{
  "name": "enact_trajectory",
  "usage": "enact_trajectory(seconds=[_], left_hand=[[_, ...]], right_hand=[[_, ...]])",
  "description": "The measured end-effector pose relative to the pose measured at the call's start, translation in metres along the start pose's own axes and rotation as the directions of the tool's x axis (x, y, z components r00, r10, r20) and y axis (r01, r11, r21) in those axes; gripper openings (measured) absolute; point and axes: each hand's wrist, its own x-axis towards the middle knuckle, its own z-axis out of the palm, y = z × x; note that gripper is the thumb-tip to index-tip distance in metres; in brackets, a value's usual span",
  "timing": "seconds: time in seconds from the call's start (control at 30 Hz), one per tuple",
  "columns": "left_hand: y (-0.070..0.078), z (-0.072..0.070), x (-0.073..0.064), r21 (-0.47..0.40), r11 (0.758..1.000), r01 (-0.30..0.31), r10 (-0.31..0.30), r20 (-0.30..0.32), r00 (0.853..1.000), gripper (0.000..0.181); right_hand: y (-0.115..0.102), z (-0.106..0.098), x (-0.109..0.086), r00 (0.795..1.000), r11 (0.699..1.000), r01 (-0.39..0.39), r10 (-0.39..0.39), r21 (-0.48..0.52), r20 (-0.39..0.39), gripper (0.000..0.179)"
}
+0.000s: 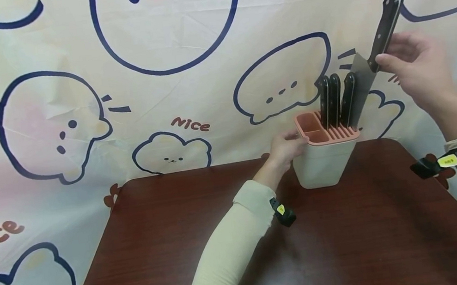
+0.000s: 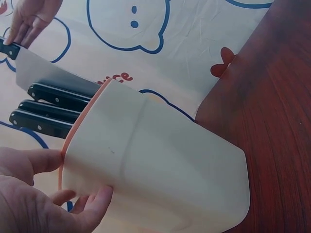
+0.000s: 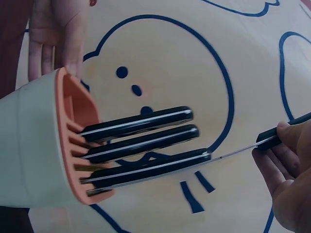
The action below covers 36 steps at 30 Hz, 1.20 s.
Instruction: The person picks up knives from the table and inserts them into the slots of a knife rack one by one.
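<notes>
A white knife block (image 1: 324,165) with a pink slotted top stands on the table, several black-handled knives (image 1: 335,99) upright in its slots. My right hand (image 1: 423,64) pinches the handle of a wide-bladed kitchen knife (image 1: 385,24) between thumb and fingers. That knife leans up to the right, and the lower end of its blade (image 3: 160,174) is in the end slot, beside the other handles. At the block's left side, my left hand (image 1: 286,148) holds the rim and wall, thumb and fingertips against it in the left wrist view. The blades inside the block are hidden.
The dark brown wooden table (image 1: 172,241) spreads in front of the block. Close behind its back edge hangs a pale cloth (image 1: 173,97) with cartoon drawings. An open pink compartment (image 1: 310,122) lies left of the slots.
</notes>
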Motion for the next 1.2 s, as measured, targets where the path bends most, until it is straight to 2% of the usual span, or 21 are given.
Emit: enact_trajectory(seconds=[0.1,0.33,0.53,0.8,1.0,1.2], left_hand=[[0.000,0.000,-0.001,0.000,1.000,0.004,-0.004,-0.002,1.000,0.040],[0.000,0.001,-0.003,0.025,0.999,0.020,-0.020,-0.017,1.000,0.040],[-0.001,0.001,-0.003,0.018,1.000,0.013,-0.013,-0.005,1.000,0.041],[0.000,0.001,-0.003,0.019,1.000,0.010,-0.010,-0.005,1.000,0.043],[0.000,0.002,-0.003,0.015,1.000,0.003,-0.003,-0.009,1.000,0.042],[-0.001,0.000,-0.002,0.022,1.000,0.001,-0.001,-0.003,1.000,0.042]], right_hand=[[0.007,0.002,-0.001,0.999,0.999,-0.030,0.031,-0.043,0.029,0.044],[0.026,0.010,-0.005,0.997,0.993,-0.033,0.041,-0.109,0.068,0.047],[0.040,0.015,-0.012,0.994,0.974,-0.058,0.077,-0.218,0.081,0.054],[0.051,0.022,-0.021,0.992,0.956,-0.047,0.079,-0.290,0.100,0.059],[0.058,0.028,-0.028,0.989,0.952,-0.035,0.076,-0.304,0.125,0.059],[0.068,0.031,-0.035,0.992,0.957,0.009,0.029,-0.288,0.126,0.050]])
